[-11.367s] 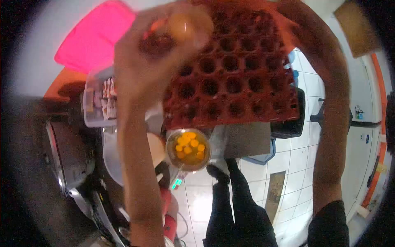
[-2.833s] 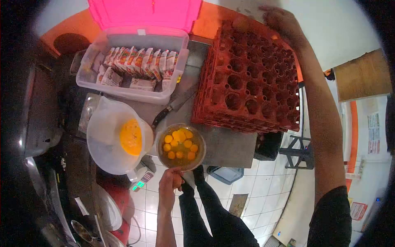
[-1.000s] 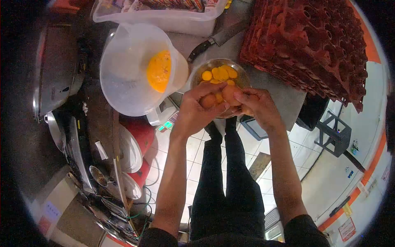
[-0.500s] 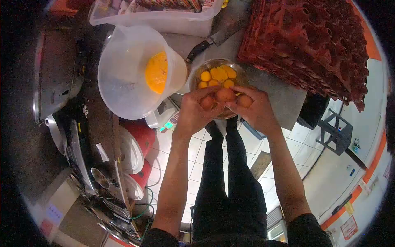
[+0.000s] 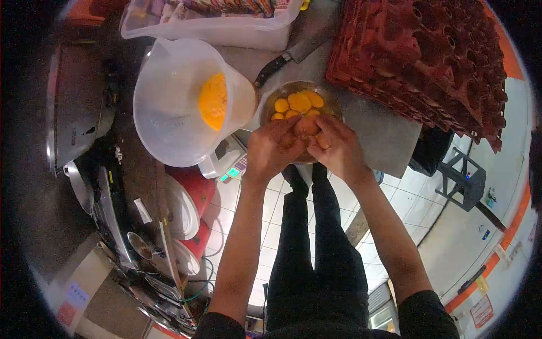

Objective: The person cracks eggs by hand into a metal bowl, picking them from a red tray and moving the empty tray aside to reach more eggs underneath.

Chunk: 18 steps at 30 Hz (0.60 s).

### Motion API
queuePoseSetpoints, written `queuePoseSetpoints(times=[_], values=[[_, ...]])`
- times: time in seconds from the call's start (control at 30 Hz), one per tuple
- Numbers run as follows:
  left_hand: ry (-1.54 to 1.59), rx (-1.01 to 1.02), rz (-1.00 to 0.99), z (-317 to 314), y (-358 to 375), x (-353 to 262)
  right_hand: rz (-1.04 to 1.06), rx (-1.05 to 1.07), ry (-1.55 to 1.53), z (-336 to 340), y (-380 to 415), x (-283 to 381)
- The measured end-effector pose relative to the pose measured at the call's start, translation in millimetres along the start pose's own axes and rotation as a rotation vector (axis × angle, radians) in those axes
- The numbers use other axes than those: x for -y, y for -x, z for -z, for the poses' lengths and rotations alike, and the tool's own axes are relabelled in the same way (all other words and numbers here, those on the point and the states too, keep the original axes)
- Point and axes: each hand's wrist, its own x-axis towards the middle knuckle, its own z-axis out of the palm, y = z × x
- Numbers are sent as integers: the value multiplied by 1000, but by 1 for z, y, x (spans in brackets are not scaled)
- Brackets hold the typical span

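My left hand [image 5: 272,151] and my right hand [image 5: 340,149] meet over the near side of a round bowl [image 5: 264,107]. Between their fingertips they grip a brown egg [image 5: 306,126]. Tucked in the left fingers is a second egg [image 5: 287,140], and a third egg [image 5: 322,140] shows partly in the right fingers. Whether the middle shell is cracked is hidden by the fingers. Several yellow egg yolks [image 5: 299,101] lie in the bowl beyond the fingertips.
Left of the bowl stands a large translucent jug [image 5: 164,107] containing yellow-orange egg. Behind lie a knife [image 5: 274,69] and a plastic tub [image 5: 243,31]. Stacked red egg trays [image 5: 418,68] rise at right. A scale [image 5: 230,155] sits beneath the jug's side.
My hands have drawn closer together around the middle egg. My right hand has shifted left, and the fingers now cover more of the eggs.
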Motion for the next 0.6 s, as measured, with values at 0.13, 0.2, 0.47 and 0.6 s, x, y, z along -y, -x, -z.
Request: queuePoseSetpoints(times=[0.13, 0.2, 0.47, 0.6], values=[[-131, -16, -72, 8, -2, -2, 63, 32, 62, 12, -11, 3], [-177, -21, -53, 14, -4, -6, 136, 44, 95, 18, -15, 3], [301, -118, 171, 19, -6, -29, -88, 0, -230, 24, -8, -1], [599, -55, 277, -9, 4, -37, -281, 56, -579, 29, 6, -3]])
